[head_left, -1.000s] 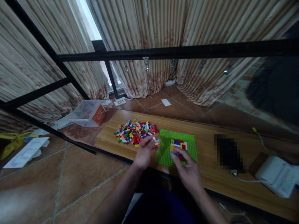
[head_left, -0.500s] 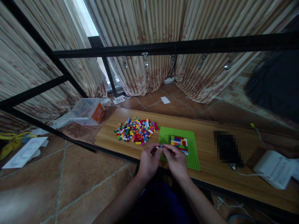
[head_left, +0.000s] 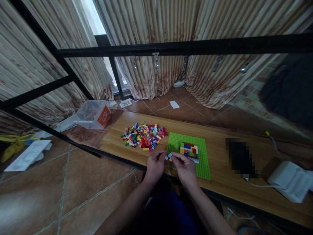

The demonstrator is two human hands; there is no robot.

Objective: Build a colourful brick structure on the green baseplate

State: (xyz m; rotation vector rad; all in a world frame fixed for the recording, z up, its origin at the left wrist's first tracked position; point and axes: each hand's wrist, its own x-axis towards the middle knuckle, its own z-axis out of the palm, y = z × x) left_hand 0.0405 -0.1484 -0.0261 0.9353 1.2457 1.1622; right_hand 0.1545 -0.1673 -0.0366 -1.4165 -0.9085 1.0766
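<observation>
One clear box far left. Dozens of mixed bricks heaped on the wooden bench. Person's left hand next, fingertips pinching a small whitish brick. Right hand just beside it, thumb and finger pinching a blue brick. Beyond that hand, green board carrying a multicolored brick block.

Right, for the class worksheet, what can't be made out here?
Head view: held bricks, full shapes; left hand and right hand partly cover them.
Head view: black object; pixelation masks its details.
Head view: plastic box, what's inside; too small and blurred.
Head view: dark shape, full outline; right edge cuts it off.
</observation>
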